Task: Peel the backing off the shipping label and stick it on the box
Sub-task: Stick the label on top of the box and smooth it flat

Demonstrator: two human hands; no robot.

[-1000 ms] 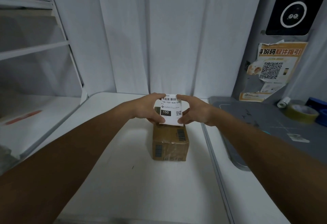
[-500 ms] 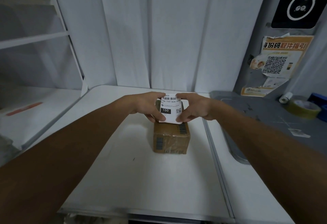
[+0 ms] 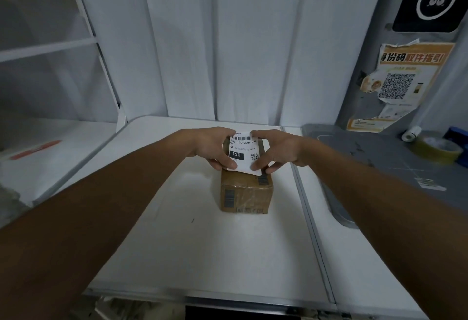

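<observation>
A small brown cardboard box (image 3: 247, 193) sits on the white table (image 3: 202, 243), taped over, with dark barcode stickers on its front. A white shipping label (image 3: 244, 154) with a barcode, a black "150" block and a small QR code is held just over the box's top. My left hand (image 3: 215, 147) pinches the label's left edge and my right hand (image 3: 274, 150) pinches its right edge. The label's lower edge lies at the box's top front. Whether its underside touches the box is hidden.
A grey mat (image 3: 395, 168) covers the table to the right, with a roll of yellowish tape (image 3: 436, 149) and a small white roll (image 3: 411, 133) at its far end. White shelves (image 3: 45, 49) stand at the left. A curtain hangs behind.
Both hands have lowered the label a little toward the box's top. The camera has tilted down, showing more of the table's near edge.
</observation>
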